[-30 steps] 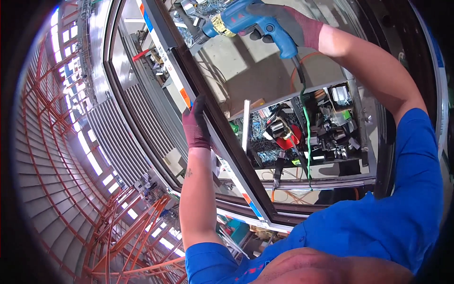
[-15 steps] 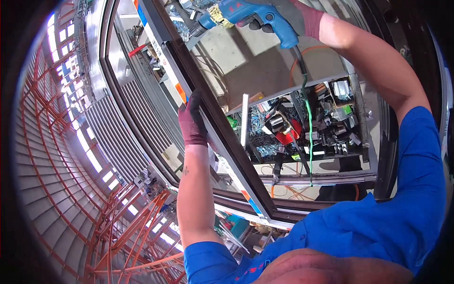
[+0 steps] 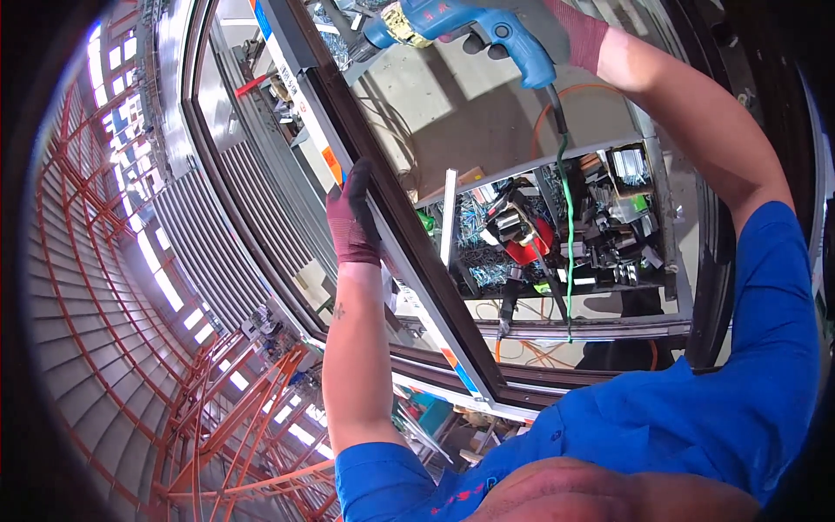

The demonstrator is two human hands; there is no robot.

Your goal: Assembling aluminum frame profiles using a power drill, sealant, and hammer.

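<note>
A blue corded power drill [image 3: 522, 52] is in my right hand [image 3: 544, 35], its fingers wrapped round the handle near the top edge. The drill lies roughly level, with its chuck pointing left at a dark brown metal frame bar [image 3: 409, 235]. Whether the bit touches the bar I cannot tell. My left hand [image 3: 354, 213], in a dark red and black glove, is closed round the same bar about midway along. White strips with orange and blue tape patches run along the bar's left side. A green and black cord [image 3: 570, 217] hangs down from the drill handle.
Below the frame, a parts tray [image 3: 683, 270] holds many screws, metal pieces and a red item [image 3: 532, 246]. More dark frame bars [image 3: 217, 200] stand to the left. A red-handled tool [image 3: 250, 85] lies beyond my left hand. Orange hoses cross the floor.
The drill and my right hand have shifted very slightly right. My left forearm has swung a little left, while the hand keeps its hold on the bar.
</note>
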